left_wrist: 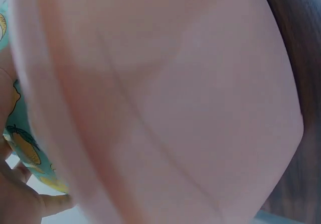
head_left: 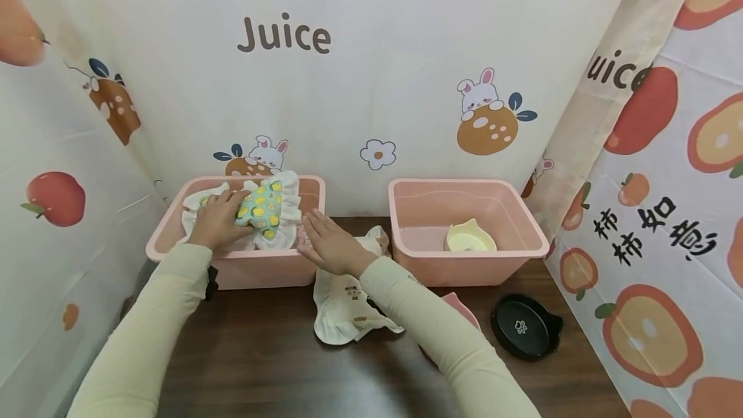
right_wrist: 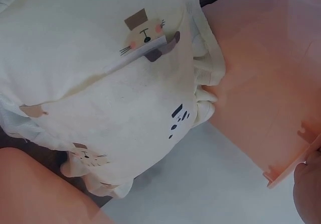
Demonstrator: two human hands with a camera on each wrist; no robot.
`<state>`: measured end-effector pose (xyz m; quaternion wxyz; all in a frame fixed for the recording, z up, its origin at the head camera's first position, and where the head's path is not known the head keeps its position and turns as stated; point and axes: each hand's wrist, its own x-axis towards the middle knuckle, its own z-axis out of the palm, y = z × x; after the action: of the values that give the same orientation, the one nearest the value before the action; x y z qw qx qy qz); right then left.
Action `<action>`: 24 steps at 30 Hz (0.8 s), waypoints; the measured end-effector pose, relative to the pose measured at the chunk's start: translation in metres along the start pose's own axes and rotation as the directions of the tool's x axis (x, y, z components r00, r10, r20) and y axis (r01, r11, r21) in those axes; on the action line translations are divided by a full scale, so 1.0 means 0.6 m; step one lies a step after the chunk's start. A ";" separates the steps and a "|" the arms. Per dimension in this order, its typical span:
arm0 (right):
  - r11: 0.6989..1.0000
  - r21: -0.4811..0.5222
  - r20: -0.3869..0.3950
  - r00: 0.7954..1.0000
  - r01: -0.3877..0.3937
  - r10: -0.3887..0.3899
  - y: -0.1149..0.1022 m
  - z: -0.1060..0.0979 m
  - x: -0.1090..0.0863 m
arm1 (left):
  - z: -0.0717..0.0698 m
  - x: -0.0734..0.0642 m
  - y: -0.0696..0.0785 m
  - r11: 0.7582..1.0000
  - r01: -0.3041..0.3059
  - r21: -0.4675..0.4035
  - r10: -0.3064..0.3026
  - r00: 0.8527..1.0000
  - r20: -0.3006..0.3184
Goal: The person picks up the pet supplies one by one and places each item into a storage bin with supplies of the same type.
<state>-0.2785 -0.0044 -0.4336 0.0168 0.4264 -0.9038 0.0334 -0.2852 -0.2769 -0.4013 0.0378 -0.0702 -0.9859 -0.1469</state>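
A ruffled lemon-print cushion (head_left: 264, 206), teal and yellow with white frills, lies in the left pink bin (head_left: 255, 273). My left hand (head_left: 222, 218) grips its left part from above; the left wrist view shows fingers (left_wrist: 11, 133) on the print behind the bin's wall. With fingers extended, my right hand (head_left: 332, 242) is at that bin's right rim; whether it touches the rim or the frills, I cannot tell. Beneath the right forearm, between the bins, a cream ruffled cushion (head_left: 344, 298) with animal faces lies on the table, partly covered by the arm.
The right pink bin (head_left: 464, 269) contains a pale yellow cat-eared dish (head_left: 469, 236). On the dark wooden table (head_left: 255, 353), a black cat-eared dish (head_left: 525, 328) lies at the right. A pink dish (head_left: 461, 309) is partly hidden by the right sleeve. Printed curtains surround the table.
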 end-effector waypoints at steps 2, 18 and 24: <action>1.000 0.002 -0.003 1.000 0.001 -0.001 0.001 0.002 0.001 | 0.006 0.003 -0.001 1.000 0.016 -0.013 -0.015 1.000 0.025; 1.000 0.002 0.017 1.000 -0.015 0.015 -0.003 0.000 0.003 | 0.043 0.019 -0.004 1.000 0.027 0.009 -0.028 0.990 0.137; 1.000 -0.012 0.020 1.000 -0.016 0.016 -0.002 -0.001 0.001 | 0.055 0.023 -0.007 1.000 0.024 0.012 -0.026 0.985 0.170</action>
<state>-0.2778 -0.0058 -0.4326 0.0101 0.4193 -0.9075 0.0241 -0.3013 -0.2694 -0.4325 -0.0481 -0.0701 -0.9871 -0.1358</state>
